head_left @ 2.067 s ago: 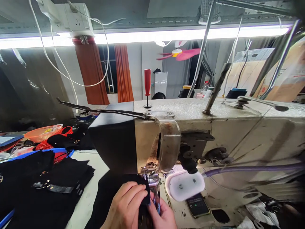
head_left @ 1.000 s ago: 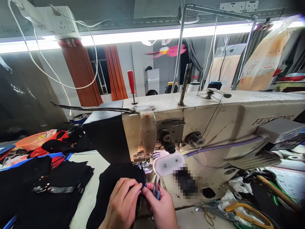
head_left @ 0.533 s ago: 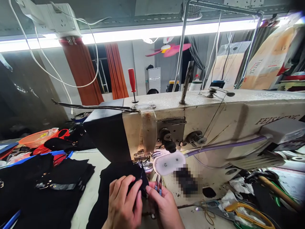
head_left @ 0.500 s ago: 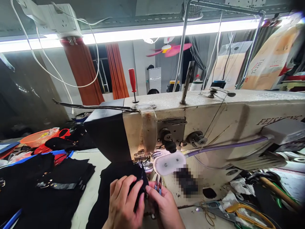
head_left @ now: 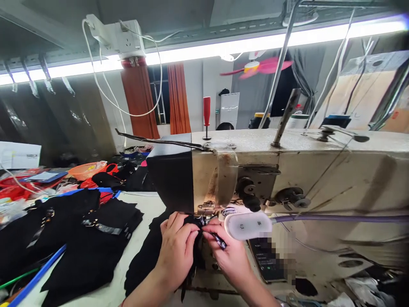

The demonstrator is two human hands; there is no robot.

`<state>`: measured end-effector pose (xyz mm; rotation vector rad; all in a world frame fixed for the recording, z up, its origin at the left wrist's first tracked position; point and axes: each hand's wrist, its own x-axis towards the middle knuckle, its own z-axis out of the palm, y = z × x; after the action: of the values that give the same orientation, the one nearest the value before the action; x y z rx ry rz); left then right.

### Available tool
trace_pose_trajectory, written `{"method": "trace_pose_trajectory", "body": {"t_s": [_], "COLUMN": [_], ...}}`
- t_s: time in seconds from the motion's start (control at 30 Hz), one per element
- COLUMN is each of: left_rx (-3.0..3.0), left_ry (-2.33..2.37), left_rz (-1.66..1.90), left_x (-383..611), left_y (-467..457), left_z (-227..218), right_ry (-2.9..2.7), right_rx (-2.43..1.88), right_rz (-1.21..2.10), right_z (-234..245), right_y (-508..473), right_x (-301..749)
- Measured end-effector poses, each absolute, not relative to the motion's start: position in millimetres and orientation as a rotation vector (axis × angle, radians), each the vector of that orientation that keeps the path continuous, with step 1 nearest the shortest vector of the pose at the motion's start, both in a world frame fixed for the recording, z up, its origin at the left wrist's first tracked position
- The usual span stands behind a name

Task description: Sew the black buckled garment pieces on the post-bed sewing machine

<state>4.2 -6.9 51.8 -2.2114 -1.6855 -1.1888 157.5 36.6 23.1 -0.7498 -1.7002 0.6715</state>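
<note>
Nearest to me are the two bare hands, and here is the change: compared with half a second ago, both sit closer to the metal presser foot [head_left: 204,220], and the left fingers, spread out then, are now gathered together. For the work this means, I judge, that attention is at the stitching point itself. The left hand [head_left: 177,245] grasps the black cloth [head_left: 145,253] at its edge; the right hand [head_left: 231,256] holds a small dark tool [head_left: 220,241] among its fingers, and its fingertips meet the same edge, though whether they pinch it I cannot tell. So the cloth lies under and to the left of the left hand, its edge between both hands, just before the foot. Just right of them hangs the white lamp [head_left: 249,226]; behind stands the pale sewing machine [head_left: 322,175], and far away a pink fan [head_left: 271,65].
</note>
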Motion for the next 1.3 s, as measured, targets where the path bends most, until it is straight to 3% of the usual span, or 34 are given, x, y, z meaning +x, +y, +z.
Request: {"method": "trace_pose_trajectory", "body": {"t_s": [0.4,1.3], "left_rx": [-2.276,-2.320], "left_ry": [-1.890,-1.885], "left_rz": [-1.158,-1.421], "left_x": [5,3], "left_y": [-7,-5], "left_z": [59,61], "right_ry": [-1.679,-1.646], "right_rx": [-0.895,-0.852], "right_rz": [0.925,0.978], "right_z": [32,42], "right_y": [37,35], "right_x": [155,158]}}
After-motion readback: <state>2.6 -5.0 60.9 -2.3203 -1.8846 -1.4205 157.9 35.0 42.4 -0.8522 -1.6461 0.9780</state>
